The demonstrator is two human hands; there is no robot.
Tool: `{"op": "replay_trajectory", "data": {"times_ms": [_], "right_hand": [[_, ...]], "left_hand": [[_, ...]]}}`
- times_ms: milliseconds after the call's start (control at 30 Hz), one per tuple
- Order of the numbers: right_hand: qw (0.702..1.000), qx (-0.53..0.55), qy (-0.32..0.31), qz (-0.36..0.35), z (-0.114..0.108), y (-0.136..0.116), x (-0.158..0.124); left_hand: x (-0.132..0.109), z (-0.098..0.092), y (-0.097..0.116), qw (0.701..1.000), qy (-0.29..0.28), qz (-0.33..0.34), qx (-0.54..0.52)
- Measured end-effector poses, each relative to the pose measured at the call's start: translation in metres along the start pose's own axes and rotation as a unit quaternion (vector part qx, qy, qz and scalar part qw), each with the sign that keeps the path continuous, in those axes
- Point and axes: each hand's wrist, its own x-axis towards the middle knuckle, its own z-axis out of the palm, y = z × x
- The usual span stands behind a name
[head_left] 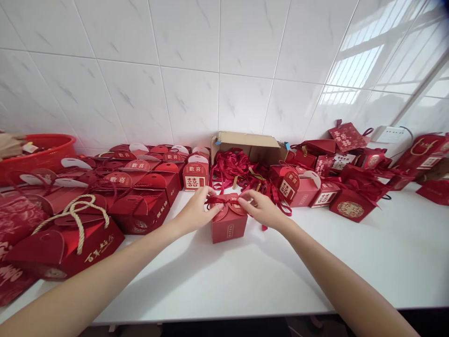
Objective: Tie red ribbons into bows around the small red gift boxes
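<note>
A small red gift box [229,228] stands upright on the white table, its rounded top flaps folded together. Across its top runs a dark red ribbon [229,199], gathered in what looks like a bow or knot. At the left of the box, my left hand [199,208] pinches the ribbon between thumb and fingers. My right hand [261,208] is closed on the ribbon from the other side, thumb against the flap. Just behind the box lies a heap of loose red ribbons [233,166] spilling from an open cardboard carton [249,139].
Rows of red gift boxes [140,201] fill the left, with a rope-handled box [75,248] in front. An orange-red basin [52,150] sits far left. More boxes [352,201] and bags [421,152] stand at right, beside a white power strip [387,134]. A tiled wall [189,70] rises behind.
</note>
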Motion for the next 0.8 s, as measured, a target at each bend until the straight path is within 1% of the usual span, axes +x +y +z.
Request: {"op": "replay_trajectory", "data": {"times_ms": [67, 100, 200, 267, 333, 400, 467, 533, 567, 633, 700, 767, 800], "right_hand": [[0.999, -0.029, -0.031, -0.008, 0.006, -0.004, -0.001], [0.998, -0.043, -0.035, -0.018, 0.007, -0.005, -0.001], [0.995, -0.083, -0.024, -0.041, 0.008, -0.007, -0.005], [0.995, -0.096, -0.019, -0.035, 0.007, -0.008, -0.008], [0.996, -0.090, -0.018, -0.014, 0.008, -0.008, -0.011], [0.998, -0.054, -0.019, 0.012, 0.009, -0.005, -0.013], [0.999, 0.009, -0.015, 0.047, 0.010, -0.002, -0.014], [0.991, 0.089, -0.016, 0.096, 0.010, 0.002, -0.012], [0.983, 0.134, -0.024, 0.125, 0.009, 0.004, -0.011], [0.957, 0.215, -0.067, 0.185, 0.006, 0.007, -0.007], [0.924, 0.275, -0.136, 0.229, 0.001, 0.009, -0.003], [0.900, 0.308, -0.195, 0.240, -0.003, 0.012, -0.001], [0.894, 0.318, -0.213, 0.231, -0.006, 0.014, -0.001]], "left_hand": [[0.000, 0.008, 0.000, 0.999, 0.006, -0.007, -0.033], [-0.001, 0.010, -0.001, 0.999, 0.008, -0.011, -0.051], [-0.001, 0.010, -0.005, 0.995, -0.002, -0.025, -0.095], [-0.002, 0.010, -0.008, 0.991, -0.009, -0.026, -0.129], [-0.002, 0.010, -0.011, 0.986, -0.010, -0.029, -0.162], [-0.003, 0.010, -0.012, 0.986, -0.005, -0.045, -0.163], [-0.004, 0.011, -0.012, 0.987, 0.010, -0.075, -0.140], [-0.004, 0.010, -0.011, 0.984, 0.025, -0.116, -0.132], [-0.003, 0.009, -0.010, 0.980, 0.025, -0.140, -0.137], [-0.002, 0.006, -0.008, 0.969, 0.004, -0.191, -0.155], [0.000, 0.003, -0.007, 0.957, -0.053, -0.223, -0.176], [0.002, 0.000, -0.006, 0.947, -0.126, -0.213, -0.206], [0.002, -0.001, -0.006, 0.946, -0.147, -0.198, -0.212]]}}
